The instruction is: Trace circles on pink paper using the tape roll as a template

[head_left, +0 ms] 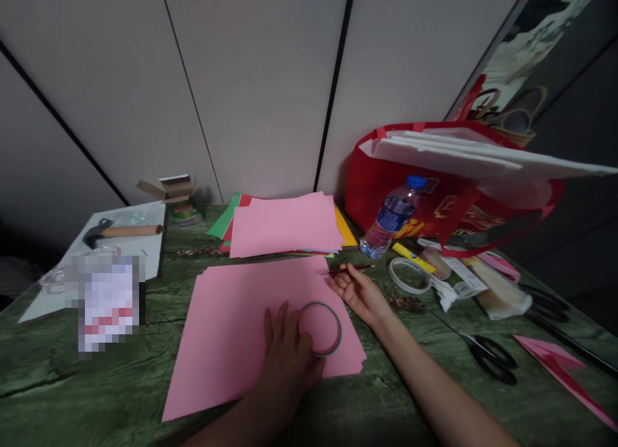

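Note:
A stack of pink paper (232, 324) lies flat on the table in front of me. On its right part rests a thin ring, which looks like a tape roll (339, 328). My left hand (287, 353) lies over the paper, its thumb and fingers on the ring's left edge, holding it against the sheet. Beside the ring, at the paper's upper right edge, my right hand (360, 292) is closed, palm partly up, on a slim dark red pencil (355, 268). The pencil lies nearly level, its tip pointing left, apart from the ring.
Behind lies more coloured paper (290, 225). To the right are a water bottle (393, 218), a red bag (367, 183), another tape roll (409, 276), a yellow glue stick (414, 257) and scissors (490, 357). A hammer (130, 230) and small open box (183, 205) lie left.

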`<state>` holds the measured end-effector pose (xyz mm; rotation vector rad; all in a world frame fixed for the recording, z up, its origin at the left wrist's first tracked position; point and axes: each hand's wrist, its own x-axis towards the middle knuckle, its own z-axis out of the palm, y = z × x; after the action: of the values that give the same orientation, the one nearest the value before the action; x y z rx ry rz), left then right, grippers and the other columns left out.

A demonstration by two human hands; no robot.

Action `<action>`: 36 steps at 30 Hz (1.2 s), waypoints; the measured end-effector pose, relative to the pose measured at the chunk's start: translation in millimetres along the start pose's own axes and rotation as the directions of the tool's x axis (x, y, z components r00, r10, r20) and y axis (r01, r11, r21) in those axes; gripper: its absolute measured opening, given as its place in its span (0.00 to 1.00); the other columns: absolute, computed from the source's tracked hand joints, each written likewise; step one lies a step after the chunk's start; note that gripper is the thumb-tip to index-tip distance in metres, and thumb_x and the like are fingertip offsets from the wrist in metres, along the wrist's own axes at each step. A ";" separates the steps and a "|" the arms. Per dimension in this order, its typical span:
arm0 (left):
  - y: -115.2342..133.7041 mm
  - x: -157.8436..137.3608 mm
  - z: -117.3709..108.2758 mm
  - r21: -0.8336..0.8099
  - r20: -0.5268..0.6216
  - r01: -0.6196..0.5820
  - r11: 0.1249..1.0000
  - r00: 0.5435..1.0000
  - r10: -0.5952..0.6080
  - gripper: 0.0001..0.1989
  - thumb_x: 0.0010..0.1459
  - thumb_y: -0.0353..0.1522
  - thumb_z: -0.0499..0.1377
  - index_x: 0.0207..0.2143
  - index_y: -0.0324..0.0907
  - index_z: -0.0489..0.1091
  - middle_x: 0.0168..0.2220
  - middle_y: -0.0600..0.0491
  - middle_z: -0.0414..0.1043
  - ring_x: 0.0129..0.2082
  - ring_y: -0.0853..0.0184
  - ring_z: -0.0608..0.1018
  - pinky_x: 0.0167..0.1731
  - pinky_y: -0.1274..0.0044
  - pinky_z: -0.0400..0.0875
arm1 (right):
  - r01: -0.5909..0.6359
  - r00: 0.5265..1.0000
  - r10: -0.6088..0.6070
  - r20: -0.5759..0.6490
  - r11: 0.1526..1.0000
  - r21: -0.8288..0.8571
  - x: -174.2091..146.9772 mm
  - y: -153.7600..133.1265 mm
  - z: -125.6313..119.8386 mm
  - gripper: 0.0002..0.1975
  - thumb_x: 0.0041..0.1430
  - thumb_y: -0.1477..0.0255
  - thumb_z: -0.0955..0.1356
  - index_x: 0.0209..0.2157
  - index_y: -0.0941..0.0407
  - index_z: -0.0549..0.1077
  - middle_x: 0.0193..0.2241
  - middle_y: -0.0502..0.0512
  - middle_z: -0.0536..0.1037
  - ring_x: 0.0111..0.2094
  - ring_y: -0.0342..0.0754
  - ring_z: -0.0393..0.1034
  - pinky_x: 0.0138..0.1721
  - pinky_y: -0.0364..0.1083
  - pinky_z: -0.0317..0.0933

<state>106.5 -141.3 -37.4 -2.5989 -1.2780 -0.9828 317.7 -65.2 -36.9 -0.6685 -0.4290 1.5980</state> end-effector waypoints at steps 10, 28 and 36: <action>0.4 2.6 -4.1 0.013 0.014 0.011 1.000 1.000 -0.011 0.13 0.43 0.35 0.66 0.30 0.41 0.66 0.45 0.44 0.70 0.55 0.45 0.66 0.55 0.48 0.56 | 0.001 1.000 -0.001 -0.008 1.000 -0.013 0.0 0.4 -0.8 0.10 0.49 0.67 0.75 0.32 0.57 0.76 0.23 0.50 0.80 0.28 0.44 0.76 0.48 0.50 0.68; 4.9 4.4 2.4 -0.024 -0.122 0.070 0.997 0.990 -0.073 0.12 0.46 0.28 0.60 0.36 0.40 0.67 0.49 0.42 0.67 0.59 0.45 0.61 0.56 0.50 0.54 | -0.010 1.000 0.010 0.003 1.000 0.003 -0.4 -0.2 0.4 0.09 0.50 0.68 0.75 0.31 0.56 0.76 0.22 0.48 0.79 0.27 0.43 0.75 0.47 0.50 0.69; 1.0 4.2 -1.9 0.009 -0.075 0.029 1.000 0.997 -0.028 0.07 0.47 0.30 0.62 0.30 0.39 0.67 0.48 0.41 0.68 0.58 0.43 0.61 0.55 0.50 0.58 | -0.014 1.000 0.014 -0.005 1.000 0.004 -0.6 -0.8 1.3 0.08 0.50 0.68 0.74 0.32 0.56 0.76 0.22 0.48 0.79 0.28 0.43 0.76 0.46 0.49 0.70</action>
<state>108.1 -139.7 -33.3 -2.5167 -1.3025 -1.0648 317.5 -65.5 -35.3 -0.6739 -0.4187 1.6100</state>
